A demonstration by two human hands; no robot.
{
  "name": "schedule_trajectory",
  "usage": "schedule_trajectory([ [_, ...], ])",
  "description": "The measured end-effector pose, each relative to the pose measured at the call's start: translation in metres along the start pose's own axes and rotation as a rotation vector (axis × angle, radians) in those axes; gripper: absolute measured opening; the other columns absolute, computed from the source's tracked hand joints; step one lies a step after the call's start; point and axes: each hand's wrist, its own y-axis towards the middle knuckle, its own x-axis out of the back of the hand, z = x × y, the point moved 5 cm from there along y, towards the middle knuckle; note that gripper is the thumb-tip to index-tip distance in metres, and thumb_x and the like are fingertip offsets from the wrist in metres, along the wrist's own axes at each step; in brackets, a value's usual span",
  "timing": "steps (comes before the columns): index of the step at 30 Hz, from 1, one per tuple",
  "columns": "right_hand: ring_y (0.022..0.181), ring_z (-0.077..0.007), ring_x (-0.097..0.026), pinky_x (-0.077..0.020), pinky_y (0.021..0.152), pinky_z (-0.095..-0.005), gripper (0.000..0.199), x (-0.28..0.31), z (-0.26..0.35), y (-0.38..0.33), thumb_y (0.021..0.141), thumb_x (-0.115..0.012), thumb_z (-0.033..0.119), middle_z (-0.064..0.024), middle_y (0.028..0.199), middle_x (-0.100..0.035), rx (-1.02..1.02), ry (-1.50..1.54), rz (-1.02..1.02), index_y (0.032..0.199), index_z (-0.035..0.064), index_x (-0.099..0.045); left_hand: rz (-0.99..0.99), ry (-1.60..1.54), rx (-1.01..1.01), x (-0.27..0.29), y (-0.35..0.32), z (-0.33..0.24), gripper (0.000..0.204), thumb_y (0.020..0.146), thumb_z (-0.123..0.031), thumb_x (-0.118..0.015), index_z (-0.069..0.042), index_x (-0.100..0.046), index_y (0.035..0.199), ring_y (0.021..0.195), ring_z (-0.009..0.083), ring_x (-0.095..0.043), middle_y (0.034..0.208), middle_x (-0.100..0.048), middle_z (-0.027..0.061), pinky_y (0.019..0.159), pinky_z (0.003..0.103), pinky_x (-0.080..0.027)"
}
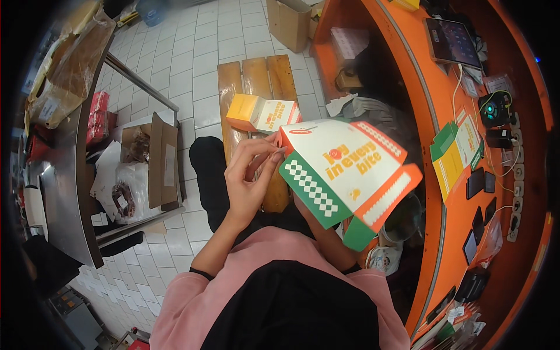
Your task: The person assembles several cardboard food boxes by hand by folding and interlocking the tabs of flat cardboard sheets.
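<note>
Across the upper centre of the frame, the wooden surface (255,74) is seen. The carton (344,153) is held right of centre, its long axis slanted from upper left to lower right; the orange flap (387,198) is pointed lower right, the green flap (310,188) lower left. The right hand is hidden under the carton; its grip cannot be told. By the left hand's (251,175) fingers, the red tab (283,140) is pinched; it is probably best creased squarely, with the panel supported to avoid buckling.
</note>
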Motion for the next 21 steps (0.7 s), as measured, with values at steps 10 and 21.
schedule_trajectory([
  [10, 0.093, -0.0211, -0.057, -0.0444, 0.079, -0.0330, 0.019, 0.004, 0.032, 0.003, 0.086, -0.055, 0.006, -0.0088, 0.102, -0.059, -0.008, 0.281, -0.002, 0.103, -0.0004, -0.058, 0.160, 0.107, -0.044, -0.001, 0.006, -0.009, 0.011, 0.078, 0.003, -0.063, 0.002, -0.063, 0.089, 0.105, 0.0225, -0.056, 0.096, -0.058, 0.0100, 0.084, 0.030, -0.044],
  [21, 0.098, -0.0194, -0.056, -0.0440, 0.083, -0.0298, 0.022, 0.004, 0.036, 0.004, 0.086, -0.055, 0.004, -0.0110, 0.109, -0.058, 0.011, 0.252, 0.003, 0.108, -0.0005, -0.057, 0.192, 0.261, -0.182, -0.002, 0.005, -0.021, 0.016, 0.073, 0.003, -0.066, -0.001, -0.061, 0.089, 0.098, 0.0249, -0.061, 0.094, -0.061, 0.0099, 0.081, 0.032, -0.047],
])
